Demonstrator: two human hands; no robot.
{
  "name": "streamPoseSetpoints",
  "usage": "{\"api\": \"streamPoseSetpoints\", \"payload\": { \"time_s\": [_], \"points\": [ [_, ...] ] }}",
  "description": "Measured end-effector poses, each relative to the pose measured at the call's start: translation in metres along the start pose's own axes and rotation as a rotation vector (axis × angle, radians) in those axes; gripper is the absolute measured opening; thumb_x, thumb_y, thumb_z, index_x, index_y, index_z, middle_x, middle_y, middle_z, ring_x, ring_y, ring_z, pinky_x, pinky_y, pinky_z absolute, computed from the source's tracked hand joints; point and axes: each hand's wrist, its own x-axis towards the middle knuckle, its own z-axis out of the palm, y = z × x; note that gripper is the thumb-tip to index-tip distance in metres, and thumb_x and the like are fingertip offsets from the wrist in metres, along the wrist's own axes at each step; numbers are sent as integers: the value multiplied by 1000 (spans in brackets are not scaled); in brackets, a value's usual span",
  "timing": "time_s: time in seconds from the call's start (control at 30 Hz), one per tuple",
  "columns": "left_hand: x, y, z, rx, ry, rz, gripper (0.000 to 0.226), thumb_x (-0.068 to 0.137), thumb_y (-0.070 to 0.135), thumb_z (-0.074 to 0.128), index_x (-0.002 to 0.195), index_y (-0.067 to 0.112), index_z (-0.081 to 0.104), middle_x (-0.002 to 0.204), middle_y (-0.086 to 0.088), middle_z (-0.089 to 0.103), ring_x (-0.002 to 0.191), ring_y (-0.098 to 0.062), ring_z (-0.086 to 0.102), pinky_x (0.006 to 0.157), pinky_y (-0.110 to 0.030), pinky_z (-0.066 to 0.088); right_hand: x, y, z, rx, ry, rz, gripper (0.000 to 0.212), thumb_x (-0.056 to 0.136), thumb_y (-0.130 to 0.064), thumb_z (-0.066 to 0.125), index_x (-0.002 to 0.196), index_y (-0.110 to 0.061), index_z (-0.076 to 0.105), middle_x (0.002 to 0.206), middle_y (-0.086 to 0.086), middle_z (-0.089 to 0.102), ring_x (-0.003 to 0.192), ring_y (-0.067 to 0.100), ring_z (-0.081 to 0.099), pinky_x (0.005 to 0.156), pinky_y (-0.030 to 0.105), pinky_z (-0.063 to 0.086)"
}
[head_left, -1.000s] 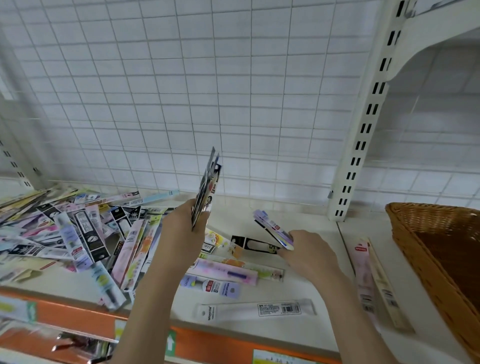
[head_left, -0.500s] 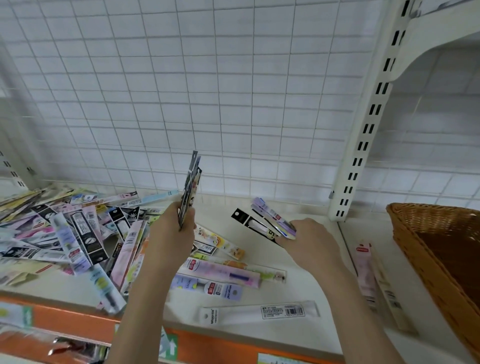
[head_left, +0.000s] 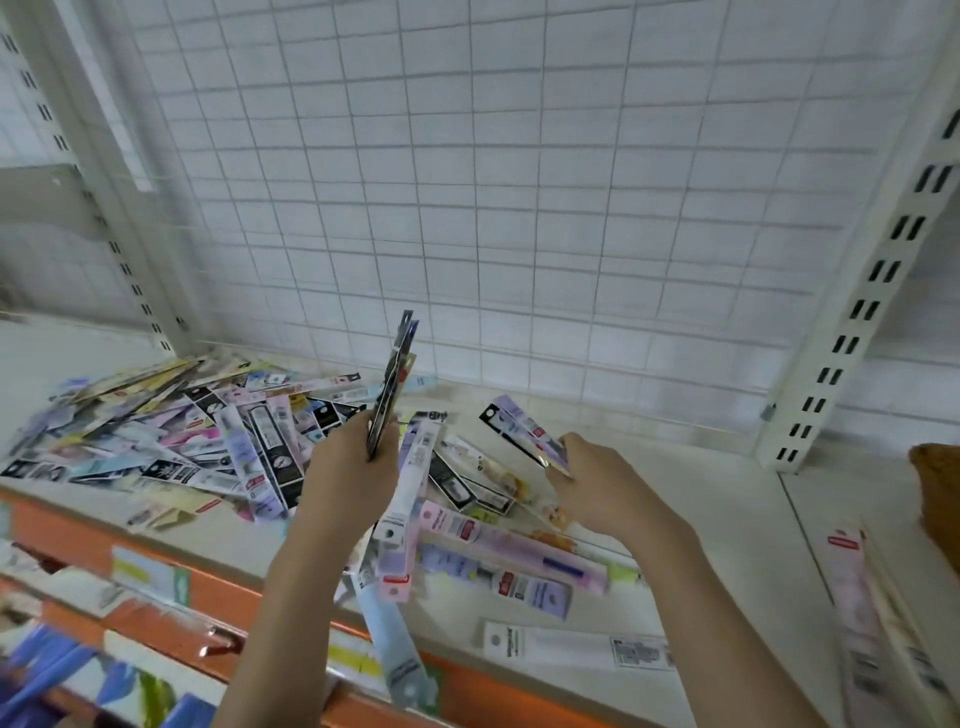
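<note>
My left hand (head_left: 349, 470) grips a thin stack of long flat packets (head_left: 394, 382) that stands upright, edge-on to me. My right hand (head_left: 597, 480) holds two or three more packets (head_left: 522, 428), one black and one lilac, lifted at a slant above the shelf. Between and below my hands lie several loose packets (head_left: 498, 540) on the cream shelf (head_left: 675, 467). A larger heap of packets (head_left: 197, 431) covers the shelf to the left.
A white wire grid (head_left: 519, 182) backs the shelf, with a slotted upright (head_left: 852, 332) at the right. A wicker basket (head_left: 937, 493) shows at the right edge. An orange shelf edge (head_left: 218, 592) runs along the front, with a lower shelf of goods beneath.
The view has swung to the left. My right hand has lifted its packets a little higher off the shelf. My left hand still holds its stack upright.
</note>
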Motion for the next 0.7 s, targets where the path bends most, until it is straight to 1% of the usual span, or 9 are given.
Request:
{"api": "streamPoseSetpoints", "payload": {
  "time_s": [0.1,0.17,0.27,0.33,0.4,0.5,0.57,0.63,0.7],
  "points": [
    [3,-10,-10,78,-9,-17,34,98,23,40,66,10,40,55,-10,45,52,-31,49,50,-30,31,14,-14,5,38,-7,13,37,88,-52,53,82,-18,39,72,-3,46,59,15,46,51,28,33],
    [4,-15,-16,106,-16,-37,33,98,21,41,67,8,39,54,-9,43,49,-24,39,49,-28,29,24,-20,12,-5,-15,36,37,86,-54,56,78,-21,42,72,-5,49,62,15,50,50,27,34],
    [6,-20,-21,142,-5,-78,36,96,23,45,64,9,37,49,-3,36,45,-18,33,46,-26,23,37,-25,27,-55,-1,63,34,86,-52,55,88,-18,50,82,-1,55,75,21,55,53,27,36],
    [8,-23,-23,136,10,-119,33,94,25,48,66,8,41,51,-4,39,47,-19,36,46,-26,26,42,-26,34,-55,8,76,36,86,-54,55,91,-18,54,89,2,58,76,22,54,55,27,38],
    [10,-24,-22,157,9,-134,32,94,26,49,68,7,45,52,-3,42,49,-19,39,47,-26,28,44,-26,33,-61,10,85,34,87,-48,56,95,-15,59,89,4,58,75,23,54,57,26,40],
    [12,-23,-14,148,-25,-122,38,93,24,49,60,12,37,50,-3,39,47,-19,36,47,-27,25,40,-19,22,-44,31,121,17,87,-34,56,85,-17,55,72,-1,51,73,24,53,49,23,33],
    [13,-20,-5,122,-52,-119,39,93,23,50,59,13,36,49,-3,39,47,-20,35,47,-27,25,34,-12,12,-44,71,150,16,86,-32,57,76,-20,52,66,-3,48,71,25,53,47,22,30],
    [15,-18,5,129,-58,-129,39,92,24,52,58,13,38,50,-3,42,48,-19,38,47,-27,27,27,-6,0,-28,115,153,15,85,-32,56,75,-23,51,71,0,54,73,26,55,51,25,35],
    [18,-16,13,166,-56,-155,37,90,26,54,58,12,43,54,-6,52,53,-23,49,50,-27,37,18,-1,-12,7,152,145,7,86,-29,55,83,-23,55,77,1,60,77,27,60,59,28,43]
  ]
}}
